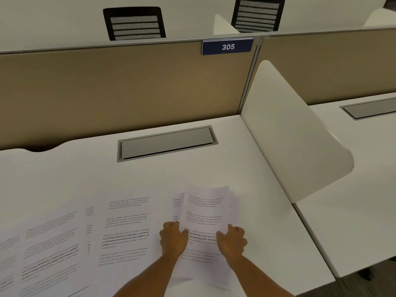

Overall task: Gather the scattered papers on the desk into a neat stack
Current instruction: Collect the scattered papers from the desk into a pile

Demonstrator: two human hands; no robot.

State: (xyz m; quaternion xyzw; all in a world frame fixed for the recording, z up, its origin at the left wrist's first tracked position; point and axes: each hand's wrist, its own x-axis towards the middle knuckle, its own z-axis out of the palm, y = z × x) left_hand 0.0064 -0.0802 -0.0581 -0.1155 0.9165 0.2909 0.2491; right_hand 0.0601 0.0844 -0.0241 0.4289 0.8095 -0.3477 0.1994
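Observation:
A loose bundle of printed white papers (204, 213) is lifted off the white desk (246, 174), tilted with its top edge away from me. My left hand (173, 237) grips its left edge and my right hand (232, 241) grips its right edge. More printed sheets lie flat to the left: one (126, 230) beside my left hand, another (51, 247) further left, and a third (8, 258) at the frame's left edge. They overlap each other.
A grey cable hatch (167, 143) sits in the desk behind the papers. A tan partition (120, 86) with a "305" plate (227, 46) closes the back. A white curved divider (285, 133) stands on the right. Two black chairs (134, 23) show beyond.

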